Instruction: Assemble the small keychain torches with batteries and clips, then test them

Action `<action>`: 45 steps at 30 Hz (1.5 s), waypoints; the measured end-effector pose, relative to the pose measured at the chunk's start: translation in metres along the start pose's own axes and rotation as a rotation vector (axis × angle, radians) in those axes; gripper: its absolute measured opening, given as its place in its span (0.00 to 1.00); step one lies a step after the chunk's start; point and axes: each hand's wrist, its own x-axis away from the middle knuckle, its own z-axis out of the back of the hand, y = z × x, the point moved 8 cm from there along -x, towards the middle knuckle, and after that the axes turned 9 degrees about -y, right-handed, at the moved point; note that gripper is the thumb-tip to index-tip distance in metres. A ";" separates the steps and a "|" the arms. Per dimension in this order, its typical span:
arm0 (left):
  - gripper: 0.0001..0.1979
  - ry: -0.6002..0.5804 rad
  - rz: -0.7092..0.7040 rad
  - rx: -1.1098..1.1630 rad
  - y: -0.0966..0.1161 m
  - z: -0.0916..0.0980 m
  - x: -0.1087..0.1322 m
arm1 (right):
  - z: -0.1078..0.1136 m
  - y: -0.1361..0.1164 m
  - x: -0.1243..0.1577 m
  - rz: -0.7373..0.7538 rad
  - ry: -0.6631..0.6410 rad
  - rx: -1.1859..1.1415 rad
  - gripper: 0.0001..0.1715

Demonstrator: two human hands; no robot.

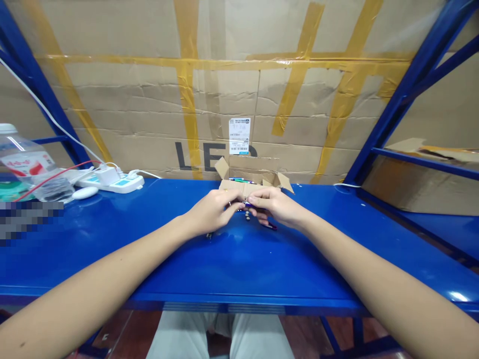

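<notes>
My left hand (220,207) and my right hand (275,203) meet over the middle of the blue tabletop. Between their fingertips is a slim blue-purple pen (247,204), mostly covered by the fingers. Both hands are closed in a pinch on it. Just below my right fingers lies a dark purple stick, likely another pen (270,226). Small metallic pieces (247,216) sit under the hands, and a few more (209,236) are beside my left wrist. Right behind the hands stands an open small carton (254,177), with thin green and blue pens (239,180) showing inside.
At the left are a white power strip (121,183) with plugs and cables, and a clear plastic bottle (33,164). A large taped cardboard box (149,109) forms the back wall. Blue metal posts (396,99) flank the tabletop (262,269). Another carton (422,184) stands at right.
</notes>
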 end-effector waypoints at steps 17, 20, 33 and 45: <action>0.06 0.061 0.228 0.060 -0.037 0.026 0.002 | 0.014 -0.007 -0.003 0.080 0.130 0.114 0.20; 0.06 0.136 0.297 0.014 -0.056 0.041 0.007 | 0.024 -0.004 -0.003 0.110 0.208 -0.109 0.18; 0.07 -0.181 0.334 -0.148 -0.082 -0.017 -0.144 | 0.125 -0.004 0.026 0.254 0.707 -0.215 0.16; 0.12 0.035 0.420 -0.183 -0.101 0.048 -0.016 | 0.080 0.000 0.009 0.181 0.509 -0.195 0.19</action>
